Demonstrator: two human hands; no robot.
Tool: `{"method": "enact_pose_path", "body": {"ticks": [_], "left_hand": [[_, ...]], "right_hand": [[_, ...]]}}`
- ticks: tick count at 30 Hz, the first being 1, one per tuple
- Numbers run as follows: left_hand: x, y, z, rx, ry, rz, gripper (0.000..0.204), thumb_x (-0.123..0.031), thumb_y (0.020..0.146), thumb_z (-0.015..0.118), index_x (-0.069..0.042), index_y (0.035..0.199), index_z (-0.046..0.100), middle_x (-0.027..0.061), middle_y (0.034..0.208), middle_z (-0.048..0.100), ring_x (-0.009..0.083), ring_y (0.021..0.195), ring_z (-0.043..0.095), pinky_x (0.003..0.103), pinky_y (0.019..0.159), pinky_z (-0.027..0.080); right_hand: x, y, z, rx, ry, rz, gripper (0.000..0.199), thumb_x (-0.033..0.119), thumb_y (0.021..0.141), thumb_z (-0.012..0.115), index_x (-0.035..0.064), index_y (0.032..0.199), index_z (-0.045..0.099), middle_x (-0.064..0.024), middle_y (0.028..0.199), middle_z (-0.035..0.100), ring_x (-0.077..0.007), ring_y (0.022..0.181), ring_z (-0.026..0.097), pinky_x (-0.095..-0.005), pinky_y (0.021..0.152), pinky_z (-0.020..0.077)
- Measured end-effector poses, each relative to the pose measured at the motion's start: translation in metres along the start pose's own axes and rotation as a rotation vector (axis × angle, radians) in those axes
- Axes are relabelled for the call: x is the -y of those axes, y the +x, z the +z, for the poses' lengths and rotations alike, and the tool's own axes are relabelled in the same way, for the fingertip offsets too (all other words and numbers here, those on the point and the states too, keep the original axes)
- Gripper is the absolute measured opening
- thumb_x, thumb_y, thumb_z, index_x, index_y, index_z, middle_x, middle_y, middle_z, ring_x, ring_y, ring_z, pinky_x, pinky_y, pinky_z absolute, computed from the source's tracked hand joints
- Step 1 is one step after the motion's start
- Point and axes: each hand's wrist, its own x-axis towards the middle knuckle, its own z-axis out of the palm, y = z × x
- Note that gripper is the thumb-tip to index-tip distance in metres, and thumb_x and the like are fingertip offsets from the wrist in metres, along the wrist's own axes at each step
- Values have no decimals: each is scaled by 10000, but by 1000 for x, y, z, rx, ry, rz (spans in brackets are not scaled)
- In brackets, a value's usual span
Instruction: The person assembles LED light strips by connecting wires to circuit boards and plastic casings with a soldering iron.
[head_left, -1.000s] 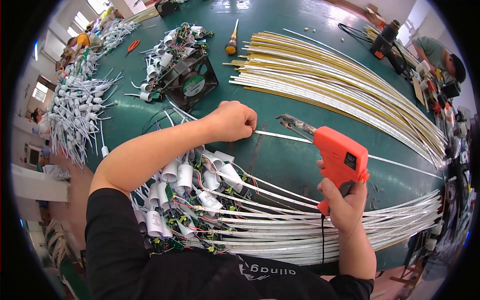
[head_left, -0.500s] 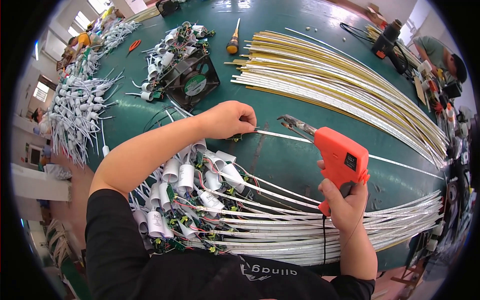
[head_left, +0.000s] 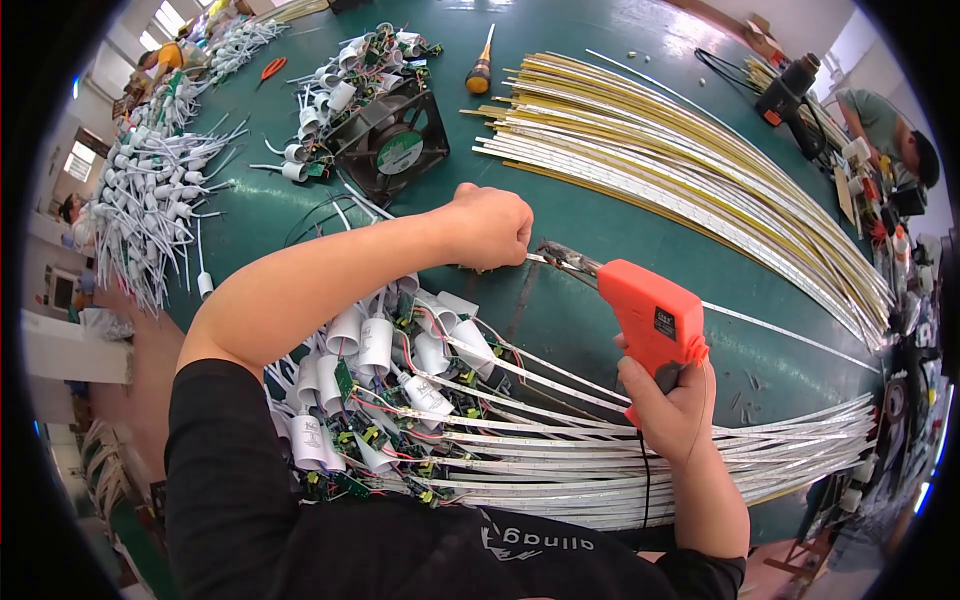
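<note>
My right hand [head_left: 676, 408] is wrapped round the handle of an orange soldering gun [head_left: 652, 308]. The gun's darkened metal tip meets the near end of a long white LED strip [head_left: 790, 328], right beside my left fingers; whether it touches cannot be told. My left hand [head_left: 490, 228] is closed in a pinch at that strip end, and its own back hides what lies between the fingers. Below the left forearm lies a heap of white lamp caps [head_left: 375, 347] with small green circuit boards and red wires. White strips [head_left: 600, 445] run from them to the right.
Loose white and yellow strips [head_left: 650, 150] lie across the far side. A black fan [head_left: 392, 150], a screwdriver [head_left: 480, 75], orange scissors [head_left: 272, 69] and a heat gun [head_left: 790, 90] stand or lie around. More lamp caps [head_left: 150, 200] pile at left. A person [head_left: 890, 130] works at far right.
The soldering gun has moved left, bringing its tip from a gap away to the strip end by my left fingers. My left hand has shifted slightly right and turned, hiding its fingertips.
</note>
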Motion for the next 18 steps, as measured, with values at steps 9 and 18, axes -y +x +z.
{"method": "enact_pose_path", "body": {"ticks": [9, 18], "left_hand": [[-3, 2, 1, 10, 74, 7, 50, -157, 730, 605, -128, 715, 643, 52, 624, 643, 229, 732, 636, 386, 858, 363], [-6, 1, 1, -7, 69, 1, 68, -151, 726, 603, -94, 728, 639, 47, 580, 622, 231, 656, 619, 357, 862, 375]], "right_hand": [[3, 4, 9, -36, -3, -66, 275, 81, 784, 686, -1, 1017, 568, -65, 834, 636, -122, 716, 575, -267, 677, 466], [-3, 4, 7, -3, -63, -80, 284, 94, 792, 678, 15, 1038, 561, -61, 822, 636, -140, 681, 571, -277, 647, 459]]}}
